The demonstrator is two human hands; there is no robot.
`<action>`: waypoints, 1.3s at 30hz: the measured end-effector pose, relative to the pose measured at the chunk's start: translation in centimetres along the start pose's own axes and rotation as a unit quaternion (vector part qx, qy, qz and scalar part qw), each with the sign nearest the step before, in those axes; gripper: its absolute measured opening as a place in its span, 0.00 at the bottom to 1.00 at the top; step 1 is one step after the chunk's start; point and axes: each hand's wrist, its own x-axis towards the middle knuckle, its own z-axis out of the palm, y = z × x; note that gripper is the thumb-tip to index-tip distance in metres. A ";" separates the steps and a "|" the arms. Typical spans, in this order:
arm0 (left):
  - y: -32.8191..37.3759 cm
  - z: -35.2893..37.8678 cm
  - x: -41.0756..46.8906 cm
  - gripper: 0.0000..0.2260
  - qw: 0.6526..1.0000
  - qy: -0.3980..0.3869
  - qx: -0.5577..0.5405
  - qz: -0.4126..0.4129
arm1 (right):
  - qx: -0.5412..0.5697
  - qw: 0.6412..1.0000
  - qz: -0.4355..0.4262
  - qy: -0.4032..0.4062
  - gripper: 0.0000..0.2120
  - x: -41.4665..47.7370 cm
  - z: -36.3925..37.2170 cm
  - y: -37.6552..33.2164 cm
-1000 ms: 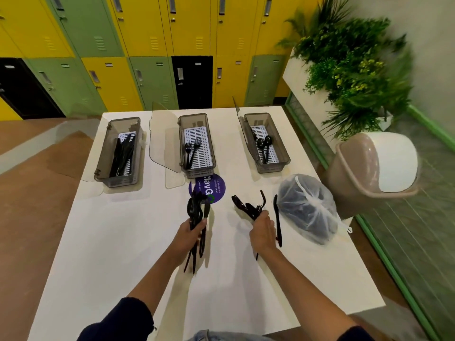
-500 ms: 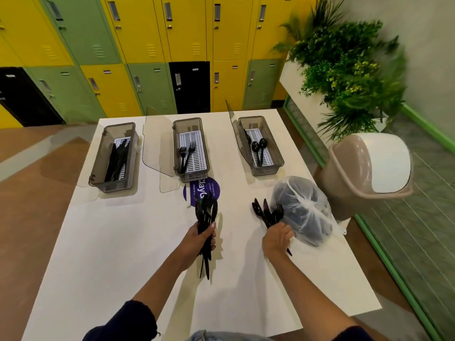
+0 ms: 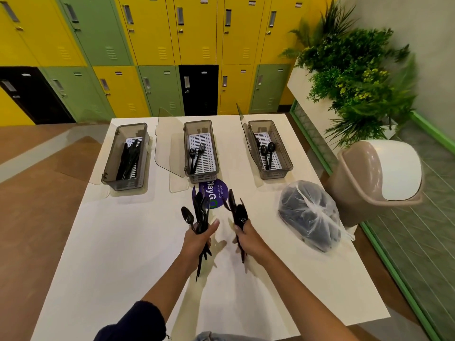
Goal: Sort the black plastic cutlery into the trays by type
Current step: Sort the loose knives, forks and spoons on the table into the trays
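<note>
My left hand [image 3: 197,238] grips an upright bundle of black cutlery [image 3: 200,212] over the table's middle; a spoon sticks out at its left. Close beside it, my right hand [image 3: 246,238] grips a second, smaller bundle of black cutlery [image 3: 237,211]. Three grey open-lidded trays stand in a row at the table's far side. Knives fill the left tray [image 3: 108,166], two forks lie in the middle tray [image 3: 214,153], and spoons rest in the right tray [image 3: 285,158].
A knotted clear plastic bag [image 3: 310,215] with dark contents lies on the white table [image 3: 110,254] at the right. A purple round sticker [image 3: 216,193] sits before the middle tray. A beige swing-lid bin [image 3: 379,178] and plants stand beyond the right edge; lockers line the back.
My right hand has moved left, away from the bag, with its cutlery and now sits next to my left hand. The left bundle has been raised a little, with a spoon fanned out.
</note>
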 end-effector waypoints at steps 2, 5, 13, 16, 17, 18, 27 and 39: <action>0.3 0.1 -0.1 0.15 1.000 -0.001 -0.012 0.002 | 0.043 0.996 -0.023 -0.071 0.14 -0.7 0.3 -1.4; 1.2 0.4 -0.6 0.12 0.998 -0.013 -0.064 0.001 | 0.120 0.976 -0.016 -0.180 0.08 -1.8 0.6 -3.4; 1.6 -0.3 -0.1 0.23 0.989 -0.049 -0.141 0.002 | 0.117 0.948 0.024 -0.295 0.08 -2.3 1.3 -5.0; 2.2 0.0 -0.2 0.16 0.985 -0.012 -0.174 0.001 | 0.097 0.949 0.024 -0.298 0.09 -2.1 1.2 -5.1; 2.3 -0.3 -0.1 0.15 0.983 0.001 -0.185 -0.001 | 0.091 0.948 0.019 -0.303 0.08 -2.2 1.3 -5.2; 2.5 -0.6 -0.1 0.14 0.981 0.012 -0.195 -0.004 | 0.086 0.948 0.013 -0.305 0.07 -2.2 1.3 -5.2; 4.3 -2.3 0.4 0.05 0.986 0.038 -0.163 0.024 | 0.131 0.937 -0.012 -0.323 0.13 -2.3 1.8 -6.2; 6.5 0.5 1.9 0.06 0.984 -0.019 -0.169 0.054 | 0.185 0.981 -0.042 0.049 0.14 -0.6 -2.6 -3.4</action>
